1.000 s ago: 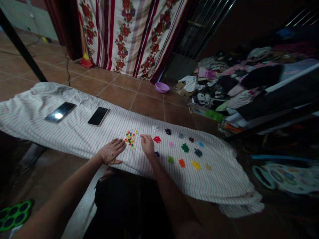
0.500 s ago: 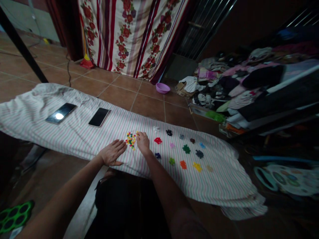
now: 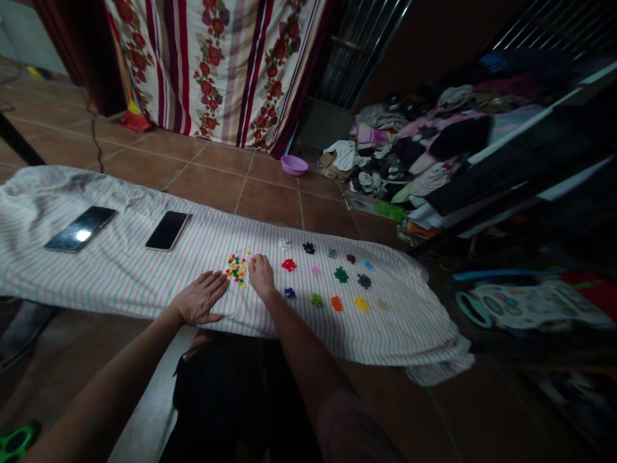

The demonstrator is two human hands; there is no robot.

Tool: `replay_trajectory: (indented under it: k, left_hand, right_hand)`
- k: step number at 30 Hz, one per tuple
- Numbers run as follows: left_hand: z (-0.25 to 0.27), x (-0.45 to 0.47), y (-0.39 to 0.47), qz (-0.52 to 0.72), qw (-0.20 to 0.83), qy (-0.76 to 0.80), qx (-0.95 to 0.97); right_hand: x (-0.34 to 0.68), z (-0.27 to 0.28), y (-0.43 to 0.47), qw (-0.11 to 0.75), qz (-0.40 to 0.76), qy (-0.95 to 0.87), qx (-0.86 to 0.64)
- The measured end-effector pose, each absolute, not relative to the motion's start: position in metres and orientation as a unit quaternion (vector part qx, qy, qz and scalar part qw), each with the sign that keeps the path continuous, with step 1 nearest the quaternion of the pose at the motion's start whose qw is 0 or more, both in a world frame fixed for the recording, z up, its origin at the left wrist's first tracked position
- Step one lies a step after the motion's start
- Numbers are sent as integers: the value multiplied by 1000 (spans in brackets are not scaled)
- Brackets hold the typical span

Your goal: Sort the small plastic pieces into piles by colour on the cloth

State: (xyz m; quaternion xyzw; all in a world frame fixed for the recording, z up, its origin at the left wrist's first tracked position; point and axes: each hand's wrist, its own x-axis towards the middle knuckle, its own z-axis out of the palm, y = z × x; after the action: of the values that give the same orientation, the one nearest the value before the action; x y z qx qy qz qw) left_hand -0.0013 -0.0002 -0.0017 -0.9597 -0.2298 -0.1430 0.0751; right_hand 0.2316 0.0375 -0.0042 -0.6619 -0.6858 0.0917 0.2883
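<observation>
A loose pile of tiny mixed pieces (image 3: 236,269), red, yellow, green and white, lies on the striped cloth (image 3: 212,241) between my hands. My left hand (image 3: 201,298) rests flat and open on the cloth, its fingertips at the pile's left edge. On the other side, my right hand (image 3: 261,275) has thumb and fingers pinched together just right of the pile; what they hold, if anything, is too small to make out. A single yellow piece (image 3: 249,252) lies just beyond its fingertips. Right of that hand are small single-colour heaps, among them a red heap (image 3: 289,265) and a navy heap (image 3: 289,293).
More heaps spread rightward, including a dark green one (image 3: 341,274), an orange one (image 3: 336,303) and a yellow one (image 3: 361,304). Two dark-screened devices, a tablet (image 3: 81,229) and a phone (image 3: 167,231), lie at left. A purple basin (image 3: 294,165) stands on the tiled floor beyond.
The camera view has turned rightward, so everything sits further left. My left hand stays flat beside the pile. My right hand's fingertips have shifted slightly toward me, leaving a yellow piece visible beyond them.
</observation>
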Motion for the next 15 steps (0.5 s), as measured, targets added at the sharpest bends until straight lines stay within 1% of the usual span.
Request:
replay_trajectory:
  k: [4, 9, 15]
  left_hand:
    - [-3, -2, 0, -146, 80, -228, -959]
    - [-4, -3, 1, -146, 90, -225, -959]
    - [-4, -2, 0, -146, 97, -225, -959]
  right_hand:
    - [234, -7, 35, 305, 98, -681, -658]
    - [234, -4, 28, 287, 103, -675, -671]
    - [242, 0, 16, 284, 147, -687, -653]
